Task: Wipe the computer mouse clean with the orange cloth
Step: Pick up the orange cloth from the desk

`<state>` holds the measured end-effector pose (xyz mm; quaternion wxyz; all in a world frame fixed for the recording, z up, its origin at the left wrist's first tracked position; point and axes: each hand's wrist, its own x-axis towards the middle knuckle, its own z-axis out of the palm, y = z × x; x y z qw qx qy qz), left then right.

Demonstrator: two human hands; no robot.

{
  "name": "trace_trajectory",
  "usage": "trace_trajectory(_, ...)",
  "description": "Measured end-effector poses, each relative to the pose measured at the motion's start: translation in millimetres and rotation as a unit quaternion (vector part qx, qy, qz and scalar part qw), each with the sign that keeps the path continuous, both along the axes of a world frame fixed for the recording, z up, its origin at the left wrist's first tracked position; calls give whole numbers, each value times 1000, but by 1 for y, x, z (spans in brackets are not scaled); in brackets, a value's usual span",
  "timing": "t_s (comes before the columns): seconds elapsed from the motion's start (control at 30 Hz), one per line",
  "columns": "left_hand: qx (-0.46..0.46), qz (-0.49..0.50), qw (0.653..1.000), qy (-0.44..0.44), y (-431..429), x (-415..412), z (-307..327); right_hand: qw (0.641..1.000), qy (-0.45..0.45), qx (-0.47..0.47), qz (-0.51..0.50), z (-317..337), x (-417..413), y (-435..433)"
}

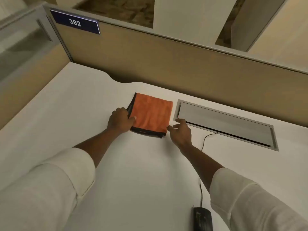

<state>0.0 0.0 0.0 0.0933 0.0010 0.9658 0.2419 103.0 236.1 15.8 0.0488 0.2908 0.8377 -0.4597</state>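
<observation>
While your arms reach out across the white desk [58, 124], take the folded orange cloth [150, 115] as your landmark: it lies flat on the desk near the tan partition [183, 64], with dark edging along its left and near sides. Far to the upper left of the cloth, a blue plate reading 382 [75, 22] sits on the partition's top corner. Your left hand [120, 120] is at the cloth's left edge, fingers curled over the dark border and the thumb pressed on the orange top near that corner, so it is closed on the cloth's edge. Your right hand [180, 130] is at the cloth's near right corner, loosely open, a fingertip touching the corner; I cannot tell whether it is pinching the fabric or only resting against it. Just to the right of the cloth, a grey cable hatch [225, 124] is set into the desk, its lid slightly raised. A thin black cord [202, 144] runs from the hatch's slot toward you, passing under your right forearm. Well below and to the right of the cloth, at the near edge of view, lies the black computer mouse [202, 219], apart from both hands.
</observation>
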Motion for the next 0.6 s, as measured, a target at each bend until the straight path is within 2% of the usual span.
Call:
trace_trajectory(0.17, 4, 47, 999, -14, 12, -15, -1, 996, -17, -53, -66, -10, -31, -9)
trace_trajectory(0.33, 35, 90, 993, -64, 17, -16, -2, 993, -35, -44, -105, -21, -42, -19)
trace_trajectory(0.43, 120, 129, 979, -98, 14, -17, -1, 988, -38, -60, -137, -27, -45, -20)
trace_trajectory(0.53, 207, 160, 950, -170, 10, -17, 2, 975, -47, -147, -162, -25, -47, -14)
trace_trajectory(0.6, 275, 174, 919, -225, 9, -13, 11, 963, -47, -207, -165, -18, -46, -7)
